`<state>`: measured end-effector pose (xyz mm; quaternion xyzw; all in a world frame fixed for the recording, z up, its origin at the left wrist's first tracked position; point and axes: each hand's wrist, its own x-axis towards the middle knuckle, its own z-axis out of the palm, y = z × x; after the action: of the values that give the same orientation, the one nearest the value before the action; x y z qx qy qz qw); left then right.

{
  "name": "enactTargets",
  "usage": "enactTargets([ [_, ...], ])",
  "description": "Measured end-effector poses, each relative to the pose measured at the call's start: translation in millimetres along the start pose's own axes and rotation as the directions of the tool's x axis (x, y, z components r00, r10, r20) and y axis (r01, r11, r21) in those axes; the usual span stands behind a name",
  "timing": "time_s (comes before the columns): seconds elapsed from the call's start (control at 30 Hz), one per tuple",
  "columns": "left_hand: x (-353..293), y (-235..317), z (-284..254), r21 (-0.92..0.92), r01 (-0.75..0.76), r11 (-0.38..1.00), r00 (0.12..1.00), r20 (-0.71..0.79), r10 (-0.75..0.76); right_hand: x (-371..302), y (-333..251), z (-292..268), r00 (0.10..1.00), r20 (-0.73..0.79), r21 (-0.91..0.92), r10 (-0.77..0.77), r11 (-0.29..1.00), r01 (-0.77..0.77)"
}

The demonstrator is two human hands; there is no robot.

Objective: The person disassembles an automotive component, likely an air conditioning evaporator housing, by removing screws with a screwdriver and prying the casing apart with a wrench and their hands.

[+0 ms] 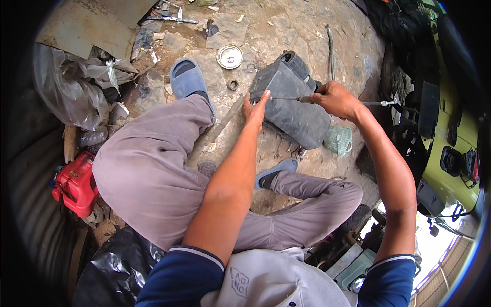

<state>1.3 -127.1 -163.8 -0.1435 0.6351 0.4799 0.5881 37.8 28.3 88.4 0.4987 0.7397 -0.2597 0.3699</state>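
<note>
A black plastic box (299, 115), like an air filter housing, lies on the ground in front of me, with a ribbed black hose end (295, 62) at its far side. My left hand (254, 110) grips the box's left edge, thumb and finger apart around it. In my right hand (337, 100), above the box's right side, is a screwdriver (289, 98). Its long thin shaft points left across the box, and its tip reaches the edge beside my left thumb. What the tip touches is too small to tell.
Around the box are a round tin lid (229, 56), a small dark ring (232, 84), a pale green mesh cup (338, 140) and a metal rod (331, 51). A red jerrycan (76, 184) and plastic sheeting (71, 87) stand left; a yellow-green vehicle (450, 148) is right.
</note>
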Motion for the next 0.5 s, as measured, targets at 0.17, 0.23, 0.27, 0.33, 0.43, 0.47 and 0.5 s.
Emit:
enactTargets([
  [0.17, 11.1, -10.5, 0.5, -0.012, -0.047, 0.999, 0.999, -0.005, 0.047, 1.9, 4.4, 2.1, 1.000, -0.010, -0.001, -0.022, 1.000, 0.022],
  [0.23, 9.6, -9.4, 0.5, -0.008, -0.042, 0.999, 0.999, -0.004, 0.042, 3.9, 10.3, 3.9, 0.999, -0.023, 0.008, -0.042, 0.999, 0.042],
  [0.27, 8.5, -8.6, 0.2, -0.006, -0.040, 0.999, 0.999, -0.006, 0.040, 4.4, 10.7, 4.1, 0.999, -0.029, 0.017, -0.037, 0.999, 0.038],
  [0.33, 6.8, -7.3, -0.1, -0.008, -0.036, 0.999, 0.999, -0.005, 0.035, 4.8, 10.7, 3.5, 0.999, -0.041, 0.036, -0.026, 0.999, 0.028],
  [0.43, 7.2, -7.7, -0.3, -0.013, -0.034, 0.999, 0.999, -0.003, 0.034, 1.8, 3.1, -0.5, 1.000, -0.007, 0.008, -0.010, 1.000, 0.010],
  [0.47, 8.8, -9.1, -0.4, -0.013, -0.038, 0.999, 0.999, -0.002, 0.038, 0.8, 1.4, -1.1, 1.000, -0.005, 0.010, -0.003, 1.000, 0.003],
  [0.5, 10.5, -10.5, -0.4, -0.013, -0.042, 0.999, 0.999, -0.002, 0.042, -0.5, 0.0, -1.4, 1.000, -0.002, 0.012, 0.003, 1.000, -0.003],
])
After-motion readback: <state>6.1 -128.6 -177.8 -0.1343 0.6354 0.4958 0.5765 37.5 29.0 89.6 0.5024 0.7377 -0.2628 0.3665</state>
